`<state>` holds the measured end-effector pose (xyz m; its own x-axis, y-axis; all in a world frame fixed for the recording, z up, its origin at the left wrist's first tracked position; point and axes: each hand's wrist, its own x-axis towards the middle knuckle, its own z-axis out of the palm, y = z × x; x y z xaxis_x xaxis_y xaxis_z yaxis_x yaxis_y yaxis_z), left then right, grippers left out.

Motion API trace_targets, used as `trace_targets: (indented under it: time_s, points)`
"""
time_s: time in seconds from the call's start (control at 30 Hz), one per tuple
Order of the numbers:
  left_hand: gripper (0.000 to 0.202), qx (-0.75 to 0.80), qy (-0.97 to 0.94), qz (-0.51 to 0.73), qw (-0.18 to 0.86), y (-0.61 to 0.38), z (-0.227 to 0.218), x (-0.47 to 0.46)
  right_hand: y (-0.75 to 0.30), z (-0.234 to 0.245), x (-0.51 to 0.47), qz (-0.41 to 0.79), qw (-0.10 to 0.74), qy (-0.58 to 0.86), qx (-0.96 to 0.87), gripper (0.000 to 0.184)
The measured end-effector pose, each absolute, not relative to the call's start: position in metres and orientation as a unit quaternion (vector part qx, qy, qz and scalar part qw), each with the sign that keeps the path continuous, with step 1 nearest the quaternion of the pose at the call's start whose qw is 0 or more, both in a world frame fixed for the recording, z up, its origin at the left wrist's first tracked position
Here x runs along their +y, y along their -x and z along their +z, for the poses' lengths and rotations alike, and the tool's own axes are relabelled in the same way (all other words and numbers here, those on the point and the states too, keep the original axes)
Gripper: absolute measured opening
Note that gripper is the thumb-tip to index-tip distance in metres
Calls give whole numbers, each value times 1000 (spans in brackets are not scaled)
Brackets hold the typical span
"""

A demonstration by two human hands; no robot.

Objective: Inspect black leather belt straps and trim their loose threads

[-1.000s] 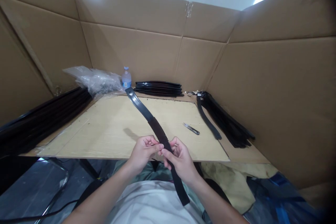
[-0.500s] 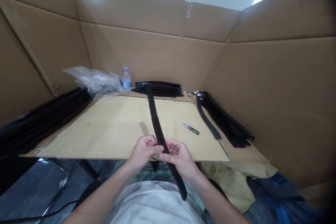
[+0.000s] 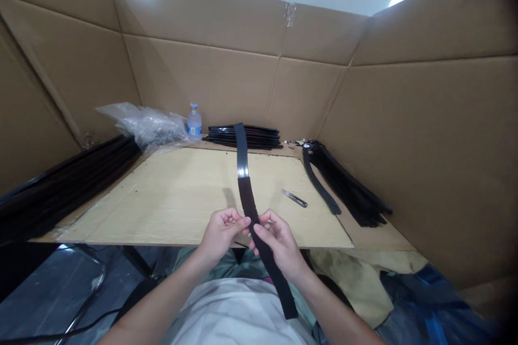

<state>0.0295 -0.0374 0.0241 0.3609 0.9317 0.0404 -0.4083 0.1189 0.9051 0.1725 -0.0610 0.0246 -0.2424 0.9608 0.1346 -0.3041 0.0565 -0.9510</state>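
A long black strap rises from my hands over the wooden board, its far end pointing toward the back wall. My left hand pinches the strap's left edge with curled fingers. Touching the same spot, my right hand grips it from the right with thumb and fingers. The strap's near end hangs down over my lap. Both hands sit just in front of the board's near edge.
Small metal snips lie on the board right of the strap. Black strap piles lie at the left, the back and the right. A water bottle and crumpled plastic bag stand at the back left. Cardboard walls enclose everything.
The strap's far end has swung from the left to point straight away and slightly higher. Both hands stay at the same spot, still pinching it.
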Motion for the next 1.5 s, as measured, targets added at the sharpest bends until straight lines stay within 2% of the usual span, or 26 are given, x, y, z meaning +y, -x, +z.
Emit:
trace_targets:
  time_s: [0.27, 0.4, 0.53, 0.87, 1.0, 1.23, 1.5]
  points:
    - [26, 310, -437, 502, 679, -33, 19, -37, -173, 22, -58, 635, 544, 311, -452, 21]
    - [31, 330, -441, 521, 652, -32, 17, -36, -172, 19, -58, 632, 549, 320, -443, 34]
    - [28, 309, -449, 503, 671, -33, 19, -38, -169, 18, -58, 652, 535, 309, -438, 45]
    - [27, 305, -438, 480, 696, -32, 19, -40, -173, 18, -59, 627, 512, 347, -475, 34]
    - [29, 273, -438, 468, 718, -32, 23, -43, -172, 22, -63, 629, 520, 339, -469, 36]
    - [24, 217, -434, 447, 752, -31, 29, -43, -172, 23, -62, 637, 520, 300, -484, 19]
    - [22, 264, -455, 453, 720, -32, 21, -40, -173, 19, -59, 649, 525, 333, -439, 27]
